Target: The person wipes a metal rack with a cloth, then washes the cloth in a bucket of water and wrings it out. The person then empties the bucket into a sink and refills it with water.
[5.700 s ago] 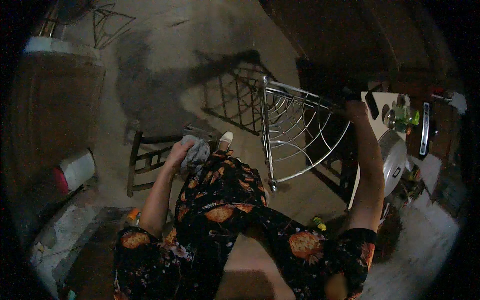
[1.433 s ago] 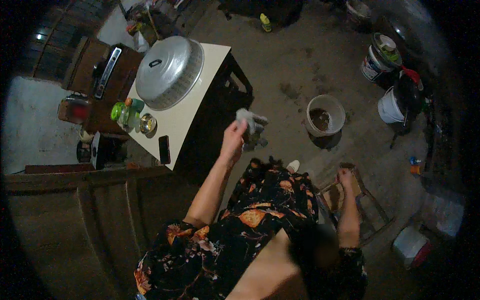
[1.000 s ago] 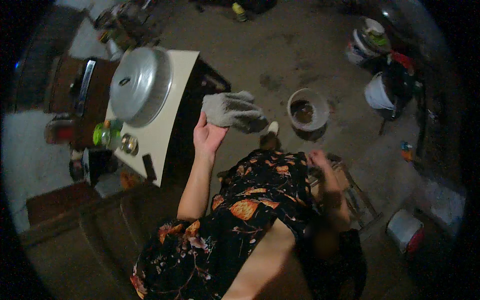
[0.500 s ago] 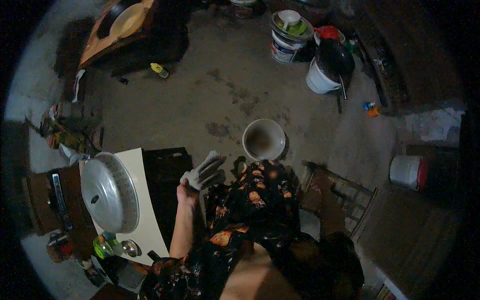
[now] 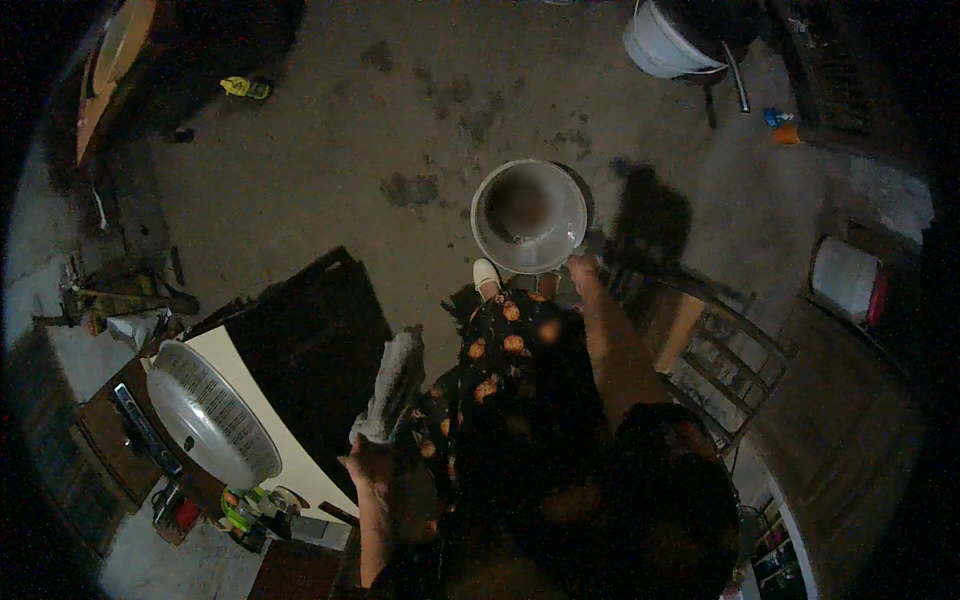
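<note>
A folded, limp grey cloth (image 5: 396, 385) is held up in my left hand (image 5: 372, 468), whose fingers are closed round its lower end. My right hand (image 5: 584, 268) reaches forward and grips the near right rim of a pale round bucket (image 5: 558, 235). The bucket is in front of my feet, its mouth facing up. Its inside is dark and blurred, so I cannot tell what is in it. One light shoe (image 5: 486, 276) shows just below the bucket.
At left, a large metal lid (image 5: 215, 415) lies on a cream-topped table (image 5: 300, 470) beside a dark panel (image 5: 310, 320). A wooden chair (image 5: 725, 370) stands close on my right. A white bucket (image 5: 665, 45) is far right; a yellow bottle (image 5: 245, 88) lies far left.
My right hand has come into view and taken hold of the bucket's rim; the bucket looks larger. My left hand has drawn back and lower with the cloth. The whole view has shifted.
</note>
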